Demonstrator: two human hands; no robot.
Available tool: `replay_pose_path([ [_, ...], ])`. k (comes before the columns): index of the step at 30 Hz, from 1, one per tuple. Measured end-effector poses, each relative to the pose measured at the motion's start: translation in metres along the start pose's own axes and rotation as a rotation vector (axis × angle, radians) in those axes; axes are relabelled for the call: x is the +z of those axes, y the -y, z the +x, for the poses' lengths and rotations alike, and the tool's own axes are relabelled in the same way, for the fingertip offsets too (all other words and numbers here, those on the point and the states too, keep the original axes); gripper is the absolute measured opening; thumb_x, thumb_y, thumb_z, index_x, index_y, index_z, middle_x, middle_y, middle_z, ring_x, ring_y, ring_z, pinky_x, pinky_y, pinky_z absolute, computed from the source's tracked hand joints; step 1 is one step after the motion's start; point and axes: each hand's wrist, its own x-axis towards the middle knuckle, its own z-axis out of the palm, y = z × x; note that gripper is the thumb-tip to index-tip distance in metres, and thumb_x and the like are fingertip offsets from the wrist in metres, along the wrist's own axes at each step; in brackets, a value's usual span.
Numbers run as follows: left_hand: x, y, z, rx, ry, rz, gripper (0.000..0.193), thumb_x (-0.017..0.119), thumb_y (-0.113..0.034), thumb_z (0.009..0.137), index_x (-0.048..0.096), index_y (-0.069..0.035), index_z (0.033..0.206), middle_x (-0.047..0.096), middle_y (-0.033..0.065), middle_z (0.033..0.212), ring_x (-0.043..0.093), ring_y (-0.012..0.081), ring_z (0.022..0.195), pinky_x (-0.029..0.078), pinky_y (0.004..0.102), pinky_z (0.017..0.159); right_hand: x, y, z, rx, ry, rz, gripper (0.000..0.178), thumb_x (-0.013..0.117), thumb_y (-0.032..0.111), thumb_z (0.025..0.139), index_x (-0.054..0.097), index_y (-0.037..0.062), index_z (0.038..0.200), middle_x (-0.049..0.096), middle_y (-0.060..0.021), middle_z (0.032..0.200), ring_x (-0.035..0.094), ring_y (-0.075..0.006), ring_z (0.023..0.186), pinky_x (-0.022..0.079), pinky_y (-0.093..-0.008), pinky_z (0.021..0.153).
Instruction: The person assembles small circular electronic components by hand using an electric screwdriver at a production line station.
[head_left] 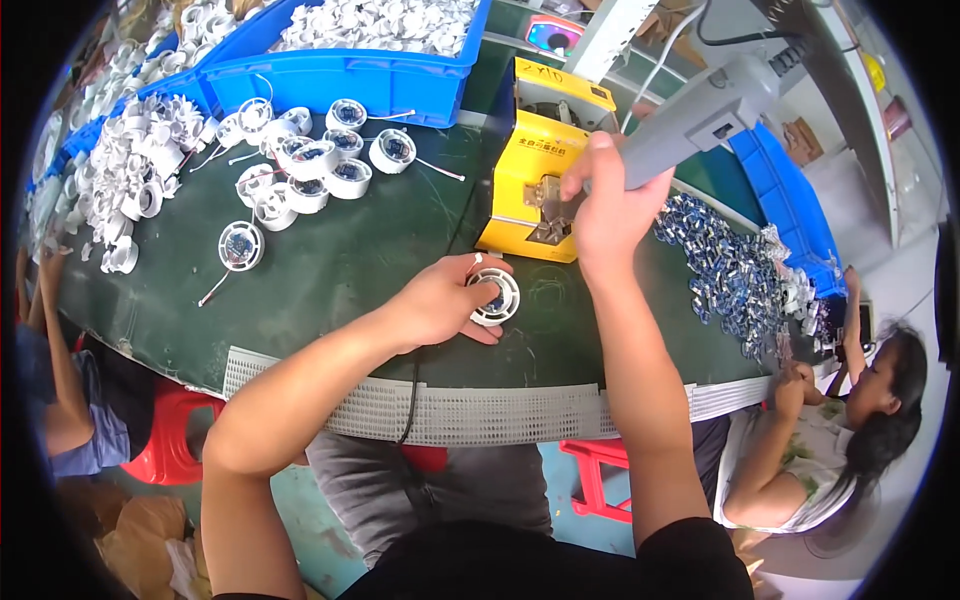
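My left hand (437, 303) holds a white round housing (511, 302) with a blue circuit board inside, low over the green table. The thumb lies across its open face, and a short wire with a small white plug sticks out at its top. My right hand (618, 215) is wrapped round a grey electric screwdriver (700, 120), held tilted. Its lower end is at the metal front of a yellow screw feeder box (540, 150); my fingers hide the tip. Several similar white housings with boards and wires (310, 160) lie beyond my left hand.
White plastic parts are heaped at the left (140, 165) and in a blue bin (340, 85) at the back. Small blue circuit boards (730, 270) lie piled on the right, near another blue bin (790, 200). A person (800, 460) sits at the right; another person's arm shows left.
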Motion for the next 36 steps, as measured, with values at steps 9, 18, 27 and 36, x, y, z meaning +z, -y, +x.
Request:
replay_pose_path([
  [9,0.001,-0.001,0.002,0.014,-0.021,0.004,0.032,0.046,-0.011,0.098,0.048,0.002,0.128,0.061,0.0131,0.100,0.067,0.0207,0.079,0.060,0.0334,0.072,-0.005,0.009,-0.021,0.082,0.044,0.058,0.046,0.055,0.007,0.089,0.033,-0.0011,0.128,0.049,-0.0067,0.064,0.046,-0.0136,0.047,0.041,-0.0283,0.046],
  [18,0.003,-0.005,-0.003,0.037,-0.047,0.047,0.029,0.046,-0.011,0.098,0.054,0.001,0.123,0.061,0.0129,0.100,0.066,0.0193,0.080,0.061,0.0327,0.073,0.011,0.021,-0.068,0.214,0.068,0.225,0.055,0.053,0.010,0.089,0.027,0.0024,0.137,0.045,-0.0065,0.062,0.045,-0.0157,0.045,0.042,-0.0308,0.044],
  [27,0.008,-0.008,-0.002,0.026,-0.056,0.058,0.029,0.046,-0.011,0.098,0.053,0.002,0.122,0.061,0.0121,0.100,0.067,0.0196,0.082,0.061,0.0325,0.073,0.008,0.016,-0.072,0.201,0.101,0.224,0.053,0.053,0.010,0.089,0.027,0.0007,0.135,0.045,-0.0068,0.063,0.046,-0.0162,0.045,0.044,-0.0316,0.045],
  [36,-0.005,0.004,-0.004,0.113,-0.075,0.016,0.029,0.053,-0.015,0.095,0.057,0.003,0.118,0.064,0.0114,0.096,0.066,0.0188,0.078,0.061,0.0323,0.067,0.023,0.012,-0.084,0.193,0.124,0.218,0.038,0.054,0.008,0.090,0.038,-0.0014,0.124,0.048,-0.0053,0.063,0.049,-0.0148,0.049,0.042,-0.0290,0.048],
])
